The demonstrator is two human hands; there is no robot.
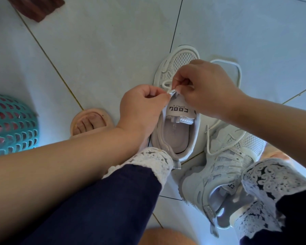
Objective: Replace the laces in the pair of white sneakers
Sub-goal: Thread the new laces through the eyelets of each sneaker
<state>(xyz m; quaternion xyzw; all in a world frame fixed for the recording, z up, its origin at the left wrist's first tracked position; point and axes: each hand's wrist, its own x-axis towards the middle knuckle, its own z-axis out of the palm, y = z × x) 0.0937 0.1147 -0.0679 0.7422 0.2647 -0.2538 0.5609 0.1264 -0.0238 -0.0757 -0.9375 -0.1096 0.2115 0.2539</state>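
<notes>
The left hand (pixel 143 105) and right hand (pixel 207 87) meet above one sneaker's (pixel 182 59) tongue, each pinching the white lace (pixel 167 84) near its tip. That shoe stands on the pale tiled floor (pixel 104 41), the second sneaker (pixel 219 167) just beside it on the right. Leftward are a foot in a pink slipper (pixel 88 122), a teal plastic basket (pixel 12 124) and, farther off, a reddish-brown cloth (pixel 35 7).
</notes>
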